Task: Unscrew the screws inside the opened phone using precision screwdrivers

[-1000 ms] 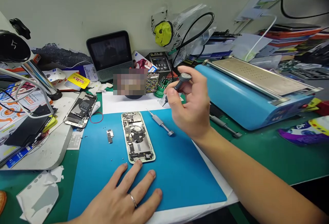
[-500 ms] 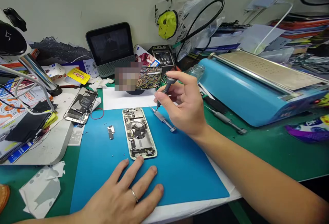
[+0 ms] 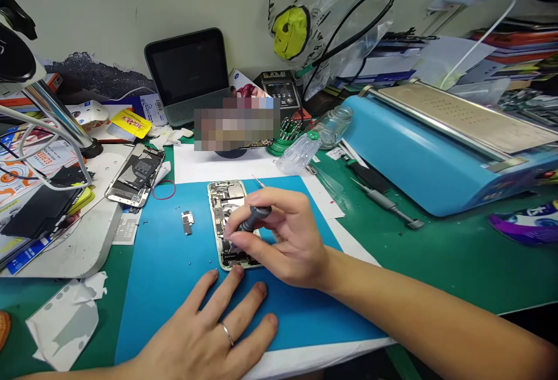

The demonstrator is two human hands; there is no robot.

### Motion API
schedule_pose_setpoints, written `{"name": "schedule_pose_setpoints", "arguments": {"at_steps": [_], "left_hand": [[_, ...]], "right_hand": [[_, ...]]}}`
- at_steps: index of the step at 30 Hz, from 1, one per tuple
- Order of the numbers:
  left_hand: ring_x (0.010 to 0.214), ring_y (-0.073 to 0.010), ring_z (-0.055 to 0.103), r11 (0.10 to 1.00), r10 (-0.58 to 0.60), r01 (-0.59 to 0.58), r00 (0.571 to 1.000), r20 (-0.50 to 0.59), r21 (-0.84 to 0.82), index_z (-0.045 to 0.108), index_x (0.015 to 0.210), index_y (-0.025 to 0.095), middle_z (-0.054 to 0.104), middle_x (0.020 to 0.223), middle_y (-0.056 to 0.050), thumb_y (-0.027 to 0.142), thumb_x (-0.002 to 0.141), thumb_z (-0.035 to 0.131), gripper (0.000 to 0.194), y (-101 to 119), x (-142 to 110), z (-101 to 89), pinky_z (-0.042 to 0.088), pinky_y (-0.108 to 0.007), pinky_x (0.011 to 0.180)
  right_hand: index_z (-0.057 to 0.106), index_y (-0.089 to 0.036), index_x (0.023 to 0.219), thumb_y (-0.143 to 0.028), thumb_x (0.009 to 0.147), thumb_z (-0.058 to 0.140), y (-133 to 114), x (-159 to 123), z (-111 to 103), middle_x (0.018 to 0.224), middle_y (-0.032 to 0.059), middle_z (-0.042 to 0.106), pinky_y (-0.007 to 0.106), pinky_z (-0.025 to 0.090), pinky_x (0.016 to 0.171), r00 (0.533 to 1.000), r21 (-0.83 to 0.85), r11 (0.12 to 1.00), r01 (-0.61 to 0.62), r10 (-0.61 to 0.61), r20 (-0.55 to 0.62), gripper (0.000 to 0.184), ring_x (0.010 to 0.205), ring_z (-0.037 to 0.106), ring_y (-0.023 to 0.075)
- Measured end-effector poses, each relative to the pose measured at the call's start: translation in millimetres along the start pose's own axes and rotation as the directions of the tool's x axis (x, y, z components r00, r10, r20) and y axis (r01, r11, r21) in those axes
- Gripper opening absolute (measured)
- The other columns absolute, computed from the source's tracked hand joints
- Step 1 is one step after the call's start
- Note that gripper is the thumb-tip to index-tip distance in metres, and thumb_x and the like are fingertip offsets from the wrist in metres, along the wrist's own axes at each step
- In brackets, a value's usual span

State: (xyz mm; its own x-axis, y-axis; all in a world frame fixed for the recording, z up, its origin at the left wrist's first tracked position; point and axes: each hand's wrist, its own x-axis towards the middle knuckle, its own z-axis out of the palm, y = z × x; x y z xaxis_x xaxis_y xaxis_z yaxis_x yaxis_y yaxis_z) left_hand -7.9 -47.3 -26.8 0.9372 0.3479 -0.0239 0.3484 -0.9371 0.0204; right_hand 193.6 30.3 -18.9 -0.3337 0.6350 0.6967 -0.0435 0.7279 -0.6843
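Note:
An opened phone (image 3: 226, 205) lies lengthwise on a blue mat (image 3: 174, 275), its inner parts showing. My right hand (image 3: 283, 237) is closed around a small dark screwdriver (image 3: 253, 218), whose tip points down onto the lower half of the phone. My left hand (image 3: 209, 333) lies flat on the mat with its fingers spread, fingertips touching the phone's near end; a ring is on one finger. A small loose metal part (image 3: 187, 221) rests on the mat left of the phone. Another screwdriver tip (image 3: 258, 182) pokes out behind my right hand.
A second opened phone (image 3: 136, 175) and a red ring (image 3: 164, 190) lie to the left. A large blue machine (image 3: 440, 147) stands at the right, with a grey tool (image 3: 387, 208) before it. A glass jar (image 3: 333, 126), a bit holder (image 3: 285, 136) and a small screen (image 3: 188, 75) stand behind.
My right hand has come down and to the left from above the mat's far edge, bringing the screwdriver onto the phone. My left hand has stayed in place.

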Motion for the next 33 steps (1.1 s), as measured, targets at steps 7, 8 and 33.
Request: {"name": "schedule_pose_setpoints", "arguments": {"at_steps": [7, 8, 33], "left_hand": [[0.141, -0.0414, 0.045, 1.0, -0.001, 0.001, 1.0, 0.007, 0.003, 0.038, 0.156, 0.018, 0.038, 0.163, -0.016, 0.064, 0.093, 0.063, 0.083, 1.3, 1.7, -0.9, 0.04, -0.053, 0.109], [0.14, -0.0413, 0.045, 1.0, -0.002, 0.002, 1.0, 0.006, 0.0, 0.038, 0.156, 0.017, 0.039, 0.162, -0.016, 0.064, 0.093, 0.064, 0.083, 1.6, 2.0, -0.7, 0.04, -0.053, 0.109], [0.073, -0.0161, 0.057, 0.74, -0.44, 0.144, 0.843, -0.31, -0.657, 0.055, 0.078, 0.02, 0.06, 0.075, -0.001, 0.022, 0.097, 0.052, 0.02, -3.9, 5.6, -42.9, 0.047, -0.029, 0.068]], "right_hand": [[0.039, -0.027, 0.127, -0.012, 0.098, 0.06, -0.9, -2.3, 10.7, 0.099, 0.0017, 0.064, 0.022, 0.062, 0.067, 0.996, 0.027, 0.999, 0.026, -0.029, 0.088, 0.039, 0.082, 0.069, 0.0114], [0.039, -0.027, 0.126, -0.013, 0.098, 0.06, -0.6, -2.9, 11.6, 0.099, 0.0018, 0.063, 0.022, 0.062, 0.067, 0.995, 0.016, 1.0, 0.014, -0.015, 0.099, 0.038, 0.082, 0.07, 0.0113], [0.036, -0.027, 0.12, -0.015, 0.097, 0.064, 0.3, 3.4, 6.4, 0.093, -0.0018, 0.067, 0.027, 0.063, 0.068, 0.99, 0.124, 0.991, -0.048, 0.064, -0.129, 0.038, 0.082, 0.072, 0.0124]]}}
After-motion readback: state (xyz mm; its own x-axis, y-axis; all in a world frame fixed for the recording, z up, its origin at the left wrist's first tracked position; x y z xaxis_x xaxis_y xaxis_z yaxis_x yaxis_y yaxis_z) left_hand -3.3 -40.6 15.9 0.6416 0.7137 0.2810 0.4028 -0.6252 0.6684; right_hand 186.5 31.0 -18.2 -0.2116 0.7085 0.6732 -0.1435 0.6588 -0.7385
